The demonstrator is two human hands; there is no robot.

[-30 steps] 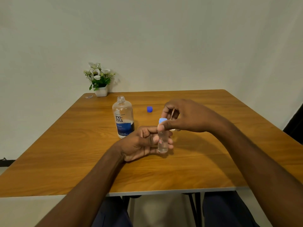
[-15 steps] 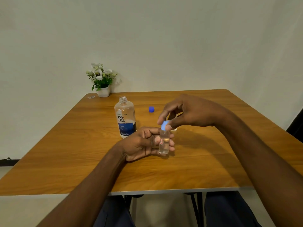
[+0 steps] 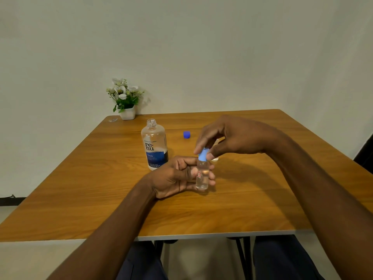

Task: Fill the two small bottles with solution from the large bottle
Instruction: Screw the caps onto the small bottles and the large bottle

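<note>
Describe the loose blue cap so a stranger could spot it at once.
On the wooden table, look right of the tall open bottle. The loose cap lies alone on the wood, a darker blue than the pale cap the right hand pinches.

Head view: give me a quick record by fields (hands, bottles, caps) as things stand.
left hand: grips small bottle, upright
right hand: pinches light blue cap atop that bottle
cap seating: cannot tell if screwed down
large bottle: upright on table, neck uncapped
dark blue cap: loose on table, right of large bottle
</note>
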